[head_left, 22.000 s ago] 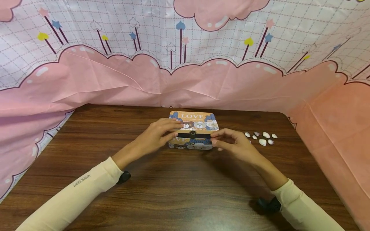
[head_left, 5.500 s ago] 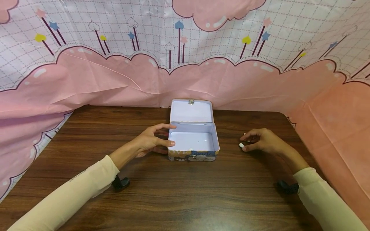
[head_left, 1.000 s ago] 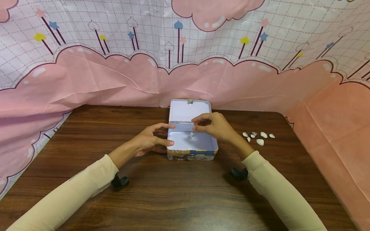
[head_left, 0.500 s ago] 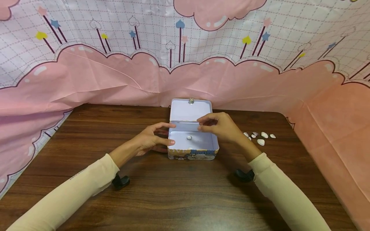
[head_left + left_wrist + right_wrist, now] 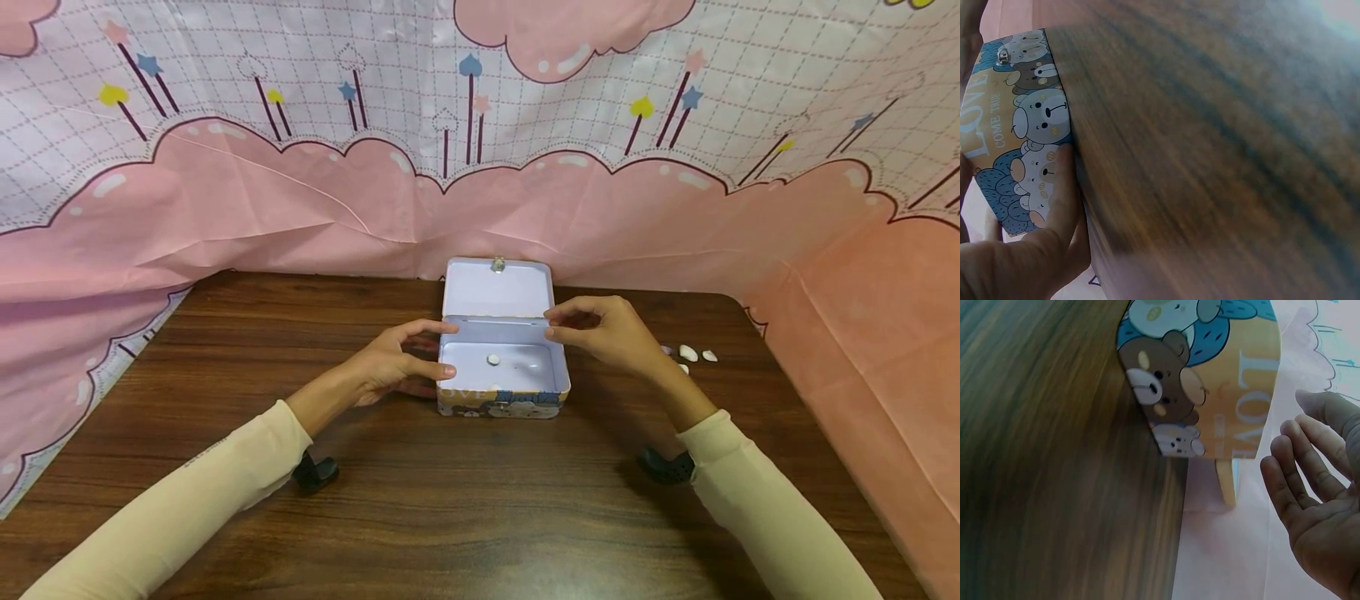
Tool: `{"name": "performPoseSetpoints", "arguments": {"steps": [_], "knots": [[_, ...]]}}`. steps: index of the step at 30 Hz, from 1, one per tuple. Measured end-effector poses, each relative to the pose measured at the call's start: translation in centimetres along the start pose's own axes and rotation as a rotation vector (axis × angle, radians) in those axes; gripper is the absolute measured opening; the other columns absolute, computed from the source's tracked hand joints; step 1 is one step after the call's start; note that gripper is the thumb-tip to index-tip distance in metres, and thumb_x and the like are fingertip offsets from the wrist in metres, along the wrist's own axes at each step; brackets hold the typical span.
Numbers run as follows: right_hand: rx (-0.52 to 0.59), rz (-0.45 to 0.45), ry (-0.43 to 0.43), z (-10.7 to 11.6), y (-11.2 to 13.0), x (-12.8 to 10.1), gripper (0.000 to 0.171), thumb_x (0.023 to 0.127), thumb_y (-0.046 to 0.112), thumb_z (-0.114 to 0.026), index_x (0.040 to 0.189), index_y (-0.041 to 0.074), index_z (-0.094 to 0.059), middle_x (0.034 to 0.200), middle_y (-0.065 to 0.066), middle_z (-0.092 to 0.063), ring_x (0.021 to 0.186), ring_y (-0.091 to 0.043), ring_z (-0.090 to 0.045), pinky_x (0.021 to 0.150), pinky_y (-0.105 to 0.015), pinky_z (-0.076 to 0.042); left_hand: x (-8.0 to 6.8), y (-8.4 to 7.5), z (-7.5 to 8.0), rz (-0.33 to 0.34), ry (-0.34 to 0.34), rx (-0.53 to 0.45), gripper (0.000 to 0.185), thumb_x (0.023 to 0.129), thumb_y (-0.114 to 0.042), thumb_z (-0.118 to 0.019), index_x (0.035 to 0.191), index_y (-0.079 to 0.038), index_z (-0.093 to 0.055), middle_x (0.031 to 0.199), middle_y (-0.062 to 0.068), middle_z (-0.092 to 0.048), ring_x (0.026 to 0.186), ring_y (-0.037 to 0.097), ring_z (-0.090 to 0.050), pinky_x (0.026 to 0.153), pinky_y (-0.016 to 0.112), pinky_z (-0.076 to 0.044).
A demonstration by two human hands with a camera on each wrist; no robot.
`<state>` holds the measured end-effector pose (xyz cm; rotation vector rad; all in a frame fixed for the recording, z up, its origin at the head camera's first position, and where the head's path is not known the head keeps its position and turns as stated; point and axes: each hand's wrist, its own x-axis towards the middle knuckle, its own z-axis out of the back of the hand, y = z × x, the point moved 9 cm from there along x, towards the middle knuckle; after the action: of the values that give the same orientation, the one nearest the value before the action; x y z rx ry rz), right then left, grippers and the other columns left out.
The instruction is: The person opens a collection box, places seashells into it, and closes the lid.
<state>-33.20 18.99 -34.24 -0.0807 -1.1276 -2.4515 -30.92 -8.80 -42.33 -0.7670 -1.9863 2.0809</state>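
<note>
I note an open, bear-printed box [image 5: 502,406], pale inside, one shell [image 5: 493,360] within. Left hand [image 5: 386,362] grips it; right hand [image 5: 607,335] has fingers apart.

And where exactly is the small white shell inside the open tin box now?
In the head view, the small white shell lies inside the rectangular, orange-and-blue tin box, near its middle, between the left hand and the right hand.
</note>
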Motion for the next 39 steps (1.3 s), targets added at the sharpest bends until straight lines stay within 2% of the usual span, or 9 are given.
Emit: {"name": "performPoseSetpoints", "arguments": {"steps": [9, 22, 29, 32, 36, 39], "knots": [[-0.020, -0.024, -0.033, 1.3, -1.8, -1.1, 0.024, 0.091, 0.033, -0.082, 0.112, 0.021, -0.081, 0.103, 0.003, -0.078, 0.094, -0.020, -0.069, 0.073, -0.024, -0.059, 0.0, 0.0, 0.0, 0.002, 0.002, 0.001, 0.079, 0.083, -0.009, -0.089, 0.151, -0.024, -0.053, 0.158, 0.022, -0.032, 0.111, 0.033, -0.068, 0.093, 0.052, -0.065], [-0.035, -0.088, -0.035, 2.6, -4.1, -3.1, 0.027, 0.091, 0.038, -0.082, 0.115, 0.027, -0.079, 0.112, 0.002, -0.079, 0.104, -0.016, -0.070, 0.082, -0.020, -0.058, 0.0, 0.1, 0.0, 0.000, 0.001, -0.009, 0.082, 0.082, -0.009, -0.090, 0.153, -0.022, -0.051, 0.157, 0.022, -0.033, 0.113, 0.034, -0.067, 0.093, 0.052, -0.065], [-0.106, -0.115, -0.033, 4.0, -5.4, -4.1, 0.032, 0.092, 0.047, -0.079, 0.118, 0.028, -0.078, 0.116, 0.004, -0.078, 0.110, -0.014, -0.069, 0.084, -0.016, -0.055, 0.0, 0.1, 0.1, 0.003, 0.003, -0.015, 0.081, 0.082, -0.010, -0.090, 0.152, -0.023, -0.052, 0.158, 0.021, -0.032, 0.114, 0.034, -0.067, 0.094, 0.052, -0.065], [-0.120, -0.137, -0.047, 4.8, -6.0, -4.6, 0.032, 0.091, 0.049, -0.079, 0.116, 0.029, -0.079, 0.115, 0.005, -0.078, 0.096, -0.015, -0.068, 0.074, -0.020, -0.057, 0.1, 0.1, 0.1, 0.002, 0.002, -0.011, 0.081, 0.082, -0.010, -0.090, 0.152, -0.024, -0.052, 0.158, 0.022, -0.032, 0.115, 0.035, -0.067, 0.093, 0.052, -0.065], [-0.118, -0.160, -0.052, 5.7, -6.7, -5.3, 0.032, 0.091, 0.048, -0.079, 0.117, 0.028, -0.078, 0.112, 0.002, -0.077, 0.074, -0.026, -0.066, 0.057, -0.029, -0.057, 0.1, 0.1, 0.1, 0.001, 0.001, -0.010, 0.081, 0.082, -0.010, -0.090, 0.152, -0.023, -0.052, 0.159, 0.022, -0.032, 0.114, 0.034, -0.067, 0.093, 0.052, -0.065], [-0.116, -0.180, -0.052, 6.4, -7.4, -5.9, 0.032, 0.092, 0.048, -0.079, 0.118, 0.030, -0.077, 0.103, -0.005, -0.077, 0.071, -0.029, -0.067, 0.055, -0.030, -0.055, 0.2, 0.1, 0.1, 0.002, 0.002, -0.011, 0.081, 0.082, -0.010, -0.090, 0.153, -0.022, -0.051, 0.158, 0.023, -0.033, 0.114, 0.034, -0.067, 0.093, 0.052, -0.065]]}}
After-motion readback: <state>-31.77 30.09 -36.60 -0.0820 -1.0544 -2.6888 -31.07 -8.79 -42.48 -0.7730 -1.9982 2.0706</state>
